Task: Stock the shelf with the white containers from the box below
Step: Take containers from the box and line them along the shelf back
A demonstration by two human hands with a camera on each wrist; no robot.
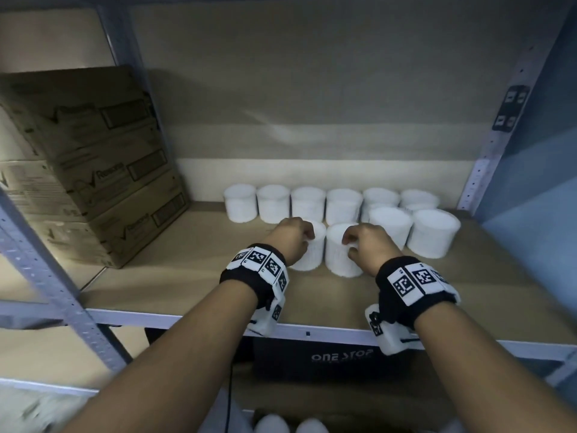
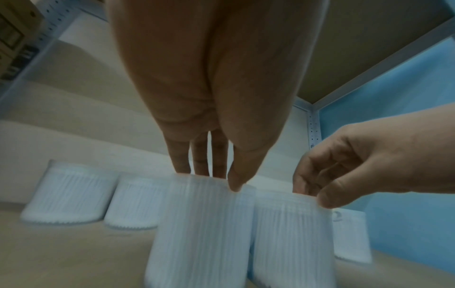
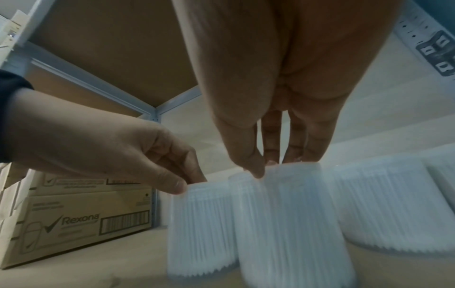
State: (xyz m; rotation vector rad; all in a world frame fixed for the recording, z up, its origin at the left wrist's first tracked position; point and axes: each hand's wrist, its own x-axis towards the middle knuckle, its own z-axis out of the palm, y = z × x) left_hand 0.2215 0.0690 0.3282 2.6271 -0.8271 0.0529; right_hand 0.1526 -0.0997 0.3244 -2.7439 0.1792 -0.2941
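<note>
**Two containers set down on the shelf**

My left hand (image 1: 292, 237) pinches the top rim of one white container (image 1: 309, 256), thumb in front and fingers behind. My right hand (image 1: 370, 242) pinches the rim of its neighbour (image 1: 338, 257) the same way. Both stand upright, just beside each other, on the shelf board (image 1: 187, 285). At 12 o'clock runs a back row of containers (image 1: 307, 203); at 2 o'clock stand two more (image 1: 434, 232). At 10 o'clock sit stacked cardboard boxes (image 1: 93, 164).
</note>
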